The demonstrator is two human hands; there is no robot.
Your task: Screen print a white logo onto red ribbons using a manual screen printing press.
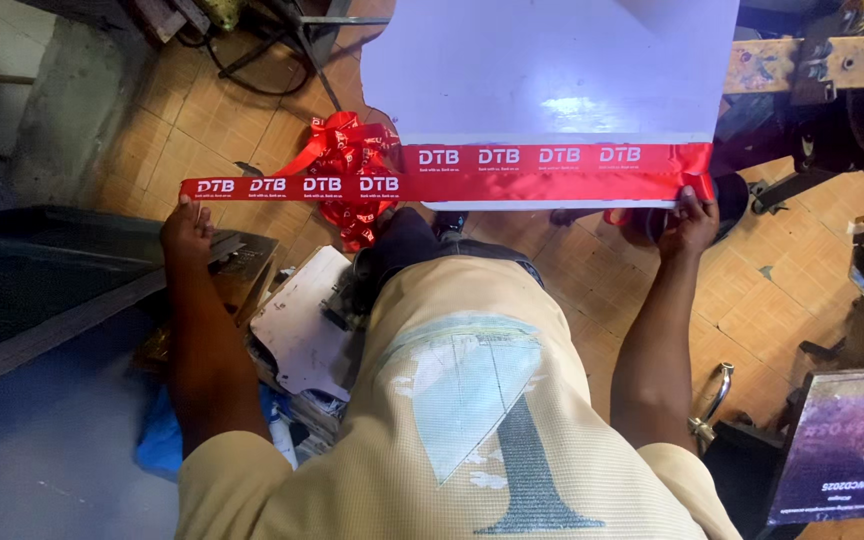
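While both hands grip ends — left hand (187,228), right hand (690,218) — red ribbon (432,185) stays taut, flat along near edge of white tabletop (552,70).

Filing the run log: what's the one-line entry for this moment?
left hand: holds ribbon end | right hand: holds other end | ribbon: taut along board edge
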